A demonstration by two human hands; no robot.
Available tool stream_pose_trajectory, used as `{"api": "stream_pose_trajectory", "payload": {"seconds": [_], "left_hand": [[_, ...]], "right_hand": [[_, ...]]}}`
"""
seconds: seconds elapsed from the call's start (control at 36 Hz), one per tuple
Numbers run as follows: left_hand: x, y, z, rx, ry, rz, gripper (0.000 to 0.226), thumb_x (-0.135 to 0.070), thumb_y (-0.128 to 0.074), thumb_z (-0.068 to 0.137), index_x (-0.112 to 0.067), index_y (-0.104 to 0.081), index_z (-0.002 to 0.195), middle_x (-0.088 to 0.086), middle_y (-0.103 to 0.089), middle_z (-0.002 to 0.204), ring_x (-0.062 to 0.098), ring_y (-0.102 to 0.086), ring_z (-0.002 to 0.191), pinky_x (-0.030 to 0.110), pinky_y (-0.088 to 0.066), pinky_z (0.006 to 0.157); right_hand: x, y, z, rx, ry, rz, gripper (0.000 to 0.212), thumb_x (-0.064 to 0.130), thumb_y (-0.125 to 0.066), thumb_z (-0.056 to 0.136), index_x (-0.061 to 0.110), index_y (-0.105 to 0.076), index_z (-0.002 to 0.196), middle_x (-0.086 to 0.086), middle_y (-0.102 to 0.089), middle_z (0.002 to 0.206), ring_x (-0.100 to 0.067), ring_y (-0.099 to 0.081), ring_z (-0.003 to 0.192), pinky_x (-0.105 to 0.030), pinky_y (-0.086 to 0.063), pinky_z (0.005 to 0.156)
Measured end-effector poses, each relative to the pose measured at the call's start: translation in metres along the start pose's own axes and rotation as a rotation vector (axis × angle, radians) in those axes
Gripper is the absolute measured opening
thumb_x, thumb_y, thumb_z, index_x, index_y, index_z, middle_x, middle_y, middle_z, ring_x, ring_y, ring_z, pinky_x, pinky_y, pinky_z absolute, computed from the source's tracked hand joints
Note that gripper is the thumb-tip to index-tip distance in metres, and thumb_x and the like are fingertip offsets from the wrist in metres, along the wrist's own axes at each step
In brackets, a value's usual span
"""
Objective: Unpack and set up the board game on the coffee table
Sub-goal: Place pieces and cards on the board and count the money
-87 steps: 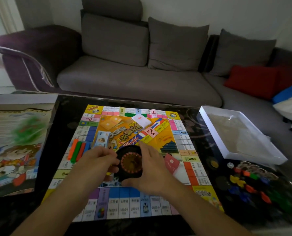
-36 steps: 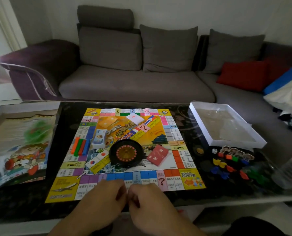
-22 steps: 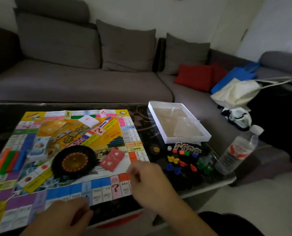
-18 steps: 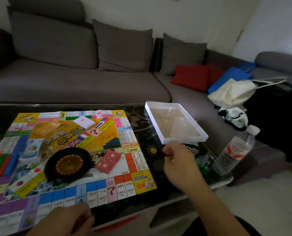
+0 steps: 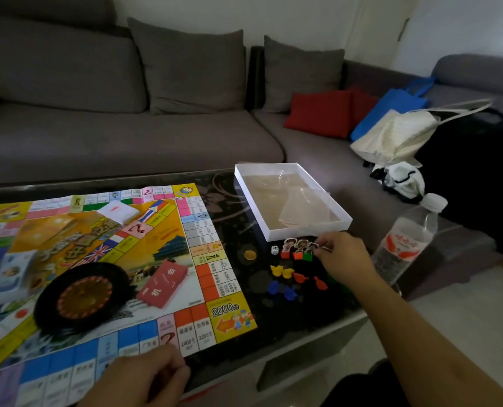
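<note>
Print legible on the unfolded paper game board [image 5: 97,259]: "2000" on the yellow corner square nearest the camera, "2400" and "2200" on the two squares left of it; other squares carry small characters too blurred to read. The board lies flat on the dark glass coffee table [image 5: 244,333]. On it rest a black roulette-style spinner wheel [image 5: 82,295], a red card deck [image 5: 163,283] with white characters, and a white card deck [image 5: 118,211] near the far edge.

Right of the board, on bare glass: a white die [image 5: 274,249], a gold coin [image 5: 249,254], three cardboard character pawns on coloured bases [image 5: 298,249], and loose yellow, red and blue plastic tokens [image 5: 291,279]. The white box tray [image 5: 303,227] sits just beyond the pawns, holding crumpled clear plastic. A clear water bottle with a red-and-white label [image 5: 404,242] stands at the table's right corner (label text unreadable).

The right hand [image 5: 344,257] reaches to the pawn row, fingertips pinching a small piece beside the green-based pawn; the piece itself is mostly hidden. The left hand [image 5: 144,377] rests loosely curled at the board's near edge, holding nothing.

Against half a second earlier, the right hand has moved further right, uncovering the pawns and tokens.
</note>
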State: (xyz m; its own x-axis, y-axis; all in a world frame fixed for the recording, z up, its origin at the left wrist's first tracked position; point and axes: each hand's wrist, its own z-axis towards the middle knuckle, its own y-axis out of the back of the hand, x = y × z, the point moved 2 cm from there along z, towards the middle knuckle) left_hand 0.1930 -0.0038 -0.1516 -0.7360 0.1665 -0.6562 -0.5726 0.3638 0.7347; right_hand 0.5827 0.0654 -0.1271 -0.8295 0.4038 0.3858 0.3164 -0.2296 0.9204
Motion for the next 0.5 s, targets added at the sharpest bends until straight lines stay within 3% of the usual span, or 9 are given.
{"api": "stream_pose_trajectory", "payload": {"seconds": [0.11,0.25,0.36,0.42,0.5], "left_hand": [[0.001,-0.003,-0.003,0.028,0.020,0.026,0.019,-0.052,-0.069,0.092,-0.034,-0.069,0.089,-0.026,-0.065,0.101,-0.006,-0.056,0.100,-0.001,-0.039,0.082],[-0.002,0.002,-0.002,0.023,0.020,0.009,0.017,-0.049,-0.068,0.094,-0.033,-0.069,0.089,-0.026,-0.067,0.096,-0.008,-0.058,0.097,0.004,-0.045,0.081],[-0.004,0.007,-0.001,0.027,-0.023,0.028,0.018,-0.046,-0.067,0.096,-0.032,-0.067,0.084,-0.043,-0.061,0.095,-0.017,-0.056,0.095,0.012,-0.051,0.079],[-0.007,0.010,0.001,0.010,-0.035,0.023,0.017,-0.043,-0.067,0.097,-0.032,-0.066,0.084,-0.038,-0.064,0.092,-0.013,-0.060,0.091,0.015,-0.053,0.077],[-0.017,0.011,0.008,-0.063,-0.048,0.012,0.010,-0.038,-0.067,0.098,-0.039,-0.064,0.088,-0.025,-0.068,0.084,-0.012,-0.060,0.089,0.013,-0.050,0.069]], "right_hand": [[-0.005,-0.003,0.004,-0.047,-0.007,0.025,0.014,0.026,-0.071,0.099,0.019,-0.082,0.101,-0.006,-0.077,0.103,-0.024,-0.065,0.091,-0.037,-0.055,0.094],[-0.005,0.009,-0.002,-0.102,0.018,0.004,0.013,0.022,-0.072,0.098,0.018,-0.083,0.092,-0.007,-0.078,0.094,-0.028,-0.070,0.091,-0.036,-0.057,0.092],[0.010,0.035,-0.021,-0.172,0.113,-0.047,0.012,0.020,-0.073,0.096,0.020,-0.084,0.095,-0.005,-0.076,0.087,-0.024,-0.062,0.075,-0.029,-0.051,0.079],[0.031,0.045,-0.036,-0.198,0.211,-0.001,0.011,0.017,-0.073,0.096,0.018,-0.084,0.094,-0.002,-0.077,0.087,-0.023,-0.064,0.078,-0.027,-0.047,0.077],[0.074,0.043,-0.064,-0.006,0.321,0.144,0.011,0.022,-0.073,0.098,0.027,-0.082,0.094,0.006,-0.075,0.093,-0.011,-0.064,0.085,-0.023,-0.045,0.076]]}}
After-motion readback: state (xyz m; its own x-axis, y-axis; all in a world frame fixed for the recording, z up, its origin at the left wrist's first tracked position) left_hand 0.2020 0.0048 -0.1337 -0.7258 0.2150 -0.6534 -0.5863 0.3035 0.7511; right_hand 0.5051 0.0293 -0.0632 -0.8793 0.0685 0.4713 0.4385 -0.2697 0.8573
